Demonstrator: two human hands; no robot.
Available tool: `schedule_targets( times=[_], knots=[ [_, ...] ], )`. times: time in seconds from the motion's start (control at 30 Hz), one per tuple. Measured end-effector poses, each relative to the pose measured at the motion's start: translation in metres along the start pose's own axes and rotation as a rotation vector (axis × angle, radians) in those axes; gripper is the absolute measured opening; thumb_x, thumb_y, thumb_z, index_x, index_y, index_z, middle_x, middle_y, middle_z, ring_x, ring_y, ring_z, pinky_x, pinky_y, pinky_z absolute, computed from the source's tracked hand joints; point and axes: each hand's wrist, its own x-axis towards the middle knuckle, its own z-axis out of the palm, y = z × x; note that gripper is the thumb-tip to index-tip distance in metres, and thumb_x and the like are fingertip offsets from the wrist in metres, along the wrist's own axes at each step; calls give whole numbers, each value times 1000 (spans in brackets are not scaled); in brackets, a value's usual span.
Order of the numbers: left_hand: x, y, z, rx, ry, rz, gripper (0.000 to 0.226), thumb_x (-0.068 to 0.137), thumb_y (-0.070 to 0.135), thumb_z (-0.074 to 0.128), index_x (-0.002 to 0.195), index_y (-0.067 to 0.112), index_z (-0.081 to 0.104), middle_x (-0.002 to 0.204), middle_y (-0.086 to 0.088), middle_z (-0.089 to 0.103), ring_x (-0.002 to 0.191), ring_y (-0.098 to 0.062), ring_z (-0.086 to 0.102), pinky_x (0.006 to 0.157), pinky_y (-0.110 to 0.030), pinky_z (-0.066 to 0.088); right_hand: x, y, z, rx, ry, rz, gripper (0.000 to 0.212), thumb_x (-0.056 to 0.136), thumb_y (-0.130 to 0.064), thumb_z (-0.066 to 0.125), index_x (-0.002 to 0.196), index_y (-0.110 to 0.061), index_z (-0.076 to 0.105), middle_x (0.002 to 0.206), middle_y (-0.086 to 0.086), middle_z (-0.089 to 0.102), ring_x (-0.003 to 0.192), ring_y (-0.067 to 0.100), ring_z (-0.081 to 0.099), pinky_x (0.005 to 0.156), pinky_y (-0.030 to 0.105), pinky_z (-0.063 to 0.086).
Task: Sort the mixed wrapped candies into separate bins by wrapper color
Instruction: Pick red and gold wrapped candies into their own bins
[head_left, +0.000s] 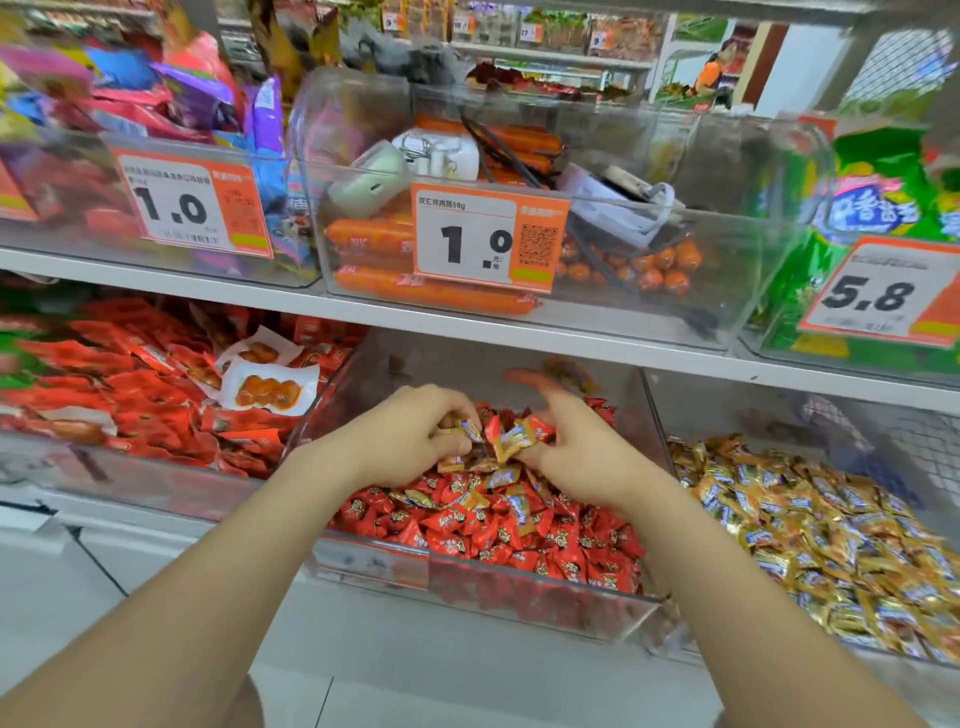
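Both hands work over the rear half of the middle bin (493, 565) on the lower shelf. The left hand (410, 434) is curled, fingers clutching a few gold candies (466, 431). The right hand (579, 449) pinches a gold-wrapped cluster (514, 440) between thumb and lower fingers, index finger raised. Red candies (561, 545) fill this bin, with stray gold pieces (519, 512) near its centre. The neighbouring bin (737, 410) on the right holds a gold pile (831, 535).

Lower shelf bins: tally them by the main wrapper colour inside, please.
Mostly red: 2 (left bin, middle bin)
Mostly gold: 1 (right bin)
Total: 3 bins
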Motion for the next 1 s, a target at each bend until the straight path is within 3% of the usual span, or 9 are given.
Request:
schedule_targets(
  times=[0.13,0.23,0.33,0.5,0.67,0.73,0.87,0.93,1.0],
  knots=[
    [-9,-2,-4,-60,45,-16,11,102,30,67,110,37,69,88,-5,71,71,-30,70,63,-52,58,-12,3,-9,83,10,91,41,106,-20,61,141,-38,51,89,-1,66,54,10,53,53,24,44],
    [-14,-2,-6,-100,91,-27,12,105,31,61,114,34,67,91,-2,70,77,-19,71,75,-50,59,-14,6,-11,65,19,149,28,106,-23,61,131,-33,59,74,5,69,55,15,50,50,25,42],
    [-17,5,-9,-198,101,-75,17,108,31,54,122,25,63,99,-4,67,75,-7,73,76,-50,60,-15,2,-12,-30,4,137,43,101,-23,69,138,-37,53,96,3,71,53,10,58,56,27,49],
    [-13,1,-6,-580,79,-262,31,109,28,54,129,5,56,110,-14,72,81,-16,73,88,-45,59,-19,-6,-16,73,-7,82,69,98,-23,75,156,-35,39,124,2,66,61,14,71,70,32,61],
    [-11,20,-6,-1158,100,-473,23,110,4,41,118,-9,58,97,-21,66,75,-24,61,59,-30,51,-17,-10,-16,-94,84,65,65,94,-54,72,150,-35,45,119,-4,62,76,12,70,80,33,57],
    [-11,24,-7,-1266,114,-543,24,106,6,40,112,-8,58,94,-23,64,69,-25,58,57,-32,50,-17,-10,-18,-170,107,69,55,100,-44,66,150,-34,47,122,-6,62,76,9,66,84,32,54],
    [-11,26,-8,-1228,119,-631,32,105,34,50,90,6,57,79,-15,58,57,-23,54,48,-29,46,-17,-10,-20,-190,189,93,44,91,-1,53,124,-24,70,107,-5,69,68,3,61,61,9,43],
    [-10,21,-5,-1062,85,-614,41,105,44,52,79,13,53,73,-9,54,55,-20,51,47,-27,43,-19,-9,-18,-241,176,111,46,88,5,46,109,-24,76,97,-3,71,72,5,65,59,12,45],
    [-10,18,-2,-864,69,-529,45,106,47,50,76,13,55,70,-4,51,57,-18,48,49,-27,41,-19,-11,-18,-278,153,140,41,92,1,45,97,-25,76,84,-1,70,57,4,62,53,20,46]
  ],
)
